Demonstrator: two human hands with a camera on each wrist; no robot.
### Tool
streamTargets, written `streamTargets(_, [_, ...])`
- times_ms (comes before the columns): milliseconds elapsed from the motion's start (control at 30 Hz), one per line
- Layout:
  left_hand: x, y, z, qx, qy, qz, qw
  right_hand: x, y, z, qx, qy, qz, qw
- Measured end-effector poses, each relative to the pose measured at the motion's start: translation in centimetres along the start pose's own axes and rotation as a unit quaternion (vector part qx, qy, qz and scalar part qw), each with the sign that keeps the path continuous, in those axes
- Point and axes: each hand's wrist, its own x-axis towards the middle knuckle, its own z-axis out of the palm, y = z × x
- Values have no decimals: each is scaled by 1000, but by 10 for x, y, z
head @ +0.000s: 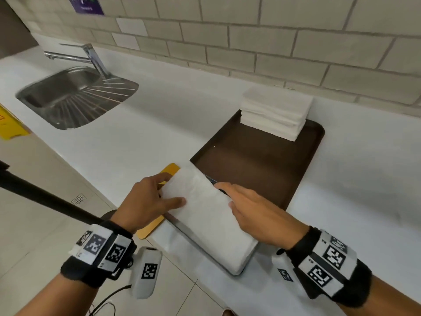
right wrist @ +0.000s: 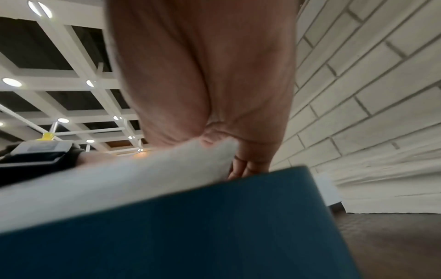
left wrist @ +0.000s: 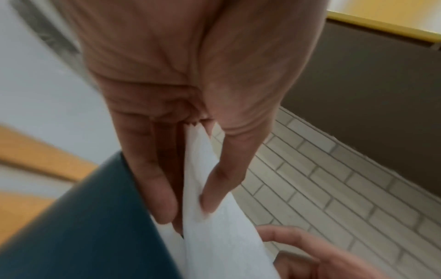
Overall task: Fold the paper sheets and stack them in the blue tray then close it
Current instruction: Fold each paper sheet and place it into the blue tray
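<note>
A folded white paper sheet (head: 205,215) lies lengthwise over the blue tray (head: 213,180), which sits at the counter's front edge and is almost covered by it. My left hand (head: 176,189) holds the sheet's left side, thumb on top. The left wrist view shows thumb and fingers pinching the paper (left wrist: 214,245) above the blue tray wall (left wrist: 83,236). My right hand (head: 225,195) grips the sheet's right edge, thumb on top, fingers reaching down beside the paper (right wrist: 119,179) at the tray (right wrist: 190,226).
A brown tray (head: 262,169) lies behind the blue one, with a stack of white paper sheets (head: 273,112) at its far end by the brick wall. A yellow flat piece (head: 170,169) sticks out under my left hand. A steel sink (head: 68,94) and faucet (head: 91,55) stand far left.
</note>
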Motion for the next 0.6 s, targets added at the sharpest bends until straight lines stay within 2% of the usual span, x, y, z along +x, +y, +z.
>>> streamTargets(67, [-2, 6, -4, 123, 21, 36, 991, 3, -1, 0, -22, -12, -14, 1000])
streamTargets(167, [-8, 8, -8, 233, 38, 67, 969, 6, -5, 4, -68, -7, -24, 997])
streamTargets(333, [-16, 11, -4, 381, 107, 170, 902, -1, -10, 19, -132, 18, 14, 991])
streamTargets(400, [-19, 17, 5, 396, 87, 200, 892, -12, -12, 18, -136, -14, 32, 990])
streamTargets(500, [-15, 21, 23, 422, -9, 169, 891, -24, -14, 11, -102, -101, 57, 988])
streamTargets(567, [-13, 21, 31, 438, -52, 145, 886, -27, -14, 7, -90, -119, 51, 988])
streamTargets(600, [-11, 19, 33, 424, -60, 135, 893, -30, -13, 5, -88, -120, 46, 988])
